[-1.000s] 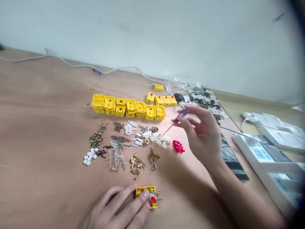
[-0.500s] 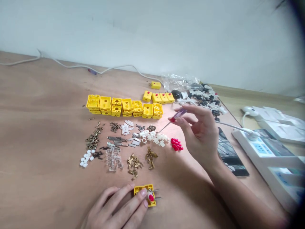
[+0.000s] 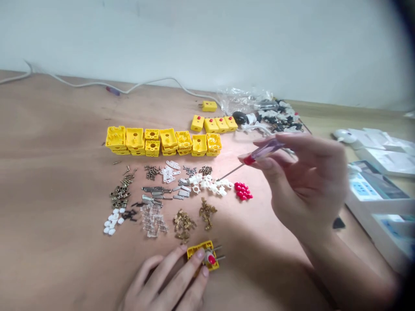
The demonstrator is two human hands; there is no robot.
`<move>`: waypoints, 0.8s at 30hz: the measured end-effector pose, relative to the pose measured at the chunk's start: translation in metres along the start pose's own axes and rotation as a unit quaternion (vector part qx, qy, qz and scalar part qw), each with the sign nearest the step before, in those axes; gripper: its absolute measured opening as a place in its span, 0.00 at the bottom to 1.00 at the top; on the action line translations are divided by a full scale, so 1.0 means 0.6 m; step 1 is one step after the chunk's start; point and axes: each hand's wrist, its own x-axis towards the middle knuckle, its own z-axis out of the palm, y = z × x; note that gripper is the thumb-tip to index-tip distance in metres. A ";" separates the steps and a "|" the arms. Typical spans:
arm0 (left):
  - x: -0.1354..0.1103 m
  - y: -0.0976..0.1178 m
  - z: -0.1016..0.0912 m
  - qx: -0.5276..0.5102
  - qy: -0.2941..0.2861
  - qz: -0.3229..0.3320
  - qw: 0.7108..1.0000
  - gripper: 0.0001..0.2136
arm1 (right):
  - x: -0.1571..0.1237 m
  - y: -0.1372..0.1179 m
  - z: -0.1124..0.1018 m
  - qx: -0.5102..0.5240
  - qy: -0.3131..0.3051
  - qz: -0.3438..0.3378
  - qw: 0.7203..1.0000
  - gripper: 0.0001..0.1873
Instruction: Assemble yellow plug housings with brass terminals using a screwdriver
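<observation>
Small brass brackets (image 3: 206, 211) and glossy red plastic caps (image 3: 242, 191) lie across the straight path between the left hand (image 3: 165, 276) and the right hand (image 3: 304, 194).

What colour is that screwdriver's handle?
The screwdriver handle is translucent purple with a red end, in the head view.

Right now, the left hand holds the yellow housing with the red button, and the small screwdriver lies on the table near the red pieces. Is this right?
No: the right hand holds the small screwdriver up off the table, as the head view shows. The left hand does hold the yellow housing.
</observation>
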 end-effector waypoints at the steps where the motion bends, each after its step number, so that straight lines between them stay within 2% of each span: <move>1: 0.005 0.000 -0.004 -0.007 -0.007 -0.008 1.000 0.14 | -0.005 -0.011 -0.002 0.001 0.008 0.000 1.000 0.23; 4: 0.017 0.003 -0.017 -0.034 -0.043 -0.034 0.998 0.15 | -0.033 -0.044 -0.007 0.023 0.042 0.017 0.999 0.27; 6: 0.021 0.004 -0.025 -0.045 -0.067 -0.034 0.996 0.16 | -0.061 -0.061 -0.008 0.048 0.059 0.053 0.996 0.27; 8: 0.022 0.005 -0.032 -0.045 -0.088 -0.030 0.995 0.18 | -0.089 -0.070 -0.008 0.075 0.071 0.062 0.993 0.28; 11: 0.021 0.007 -0.037 -0.037 -0.106 -0.027 0.993 0.19 | -0.120 -0.072 -0.009 0.089 0.029 0.053 0.994 0.30; 15: 0.019 0.014 -0.036 -0.043 -0.106 -0.027 0.993 0.20 | -0.133 -0.067 -0.012 0.101 -0.026 0.051 0.993 0.29; 24: 0.012 0.019 -0.030 -0.030 -0.115 -0.036 0.992 0.22 | -0.133 -0.060 0.003 0.153 -0.059 0.013 0.986 0.32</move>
